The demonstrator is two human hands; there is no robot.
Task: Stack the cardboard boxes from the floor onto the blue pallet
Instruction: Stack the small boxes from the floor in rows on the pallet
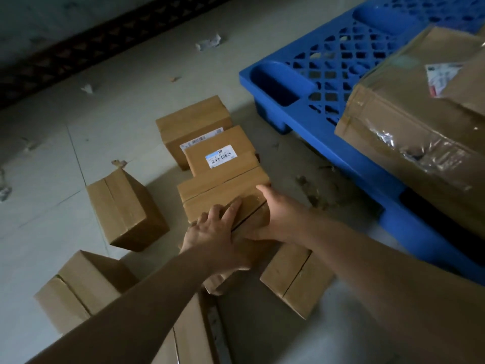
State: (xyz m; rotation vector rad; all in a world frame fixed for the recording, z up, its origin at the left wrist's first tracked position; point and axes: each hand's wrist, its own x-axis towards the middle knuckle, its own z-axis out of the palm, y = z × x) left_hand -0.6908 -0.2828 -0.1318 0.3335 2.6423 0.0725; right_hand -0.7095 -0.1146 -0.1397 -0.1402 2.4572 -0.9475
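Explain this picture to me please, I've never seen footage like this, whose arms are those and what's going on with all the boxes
There is no machine here. A person wears a camera on the head, so you look down along their own arms. The left hand lies with straight fingers on top of a small cardboard box, and the right hand clasps that box's right side. More small boxes sit around it on the floor, one with a barcode label. To the right is the blue pallet, a plastic platform, already carrying a large taped box. The person looks set to lift the small box onto it.
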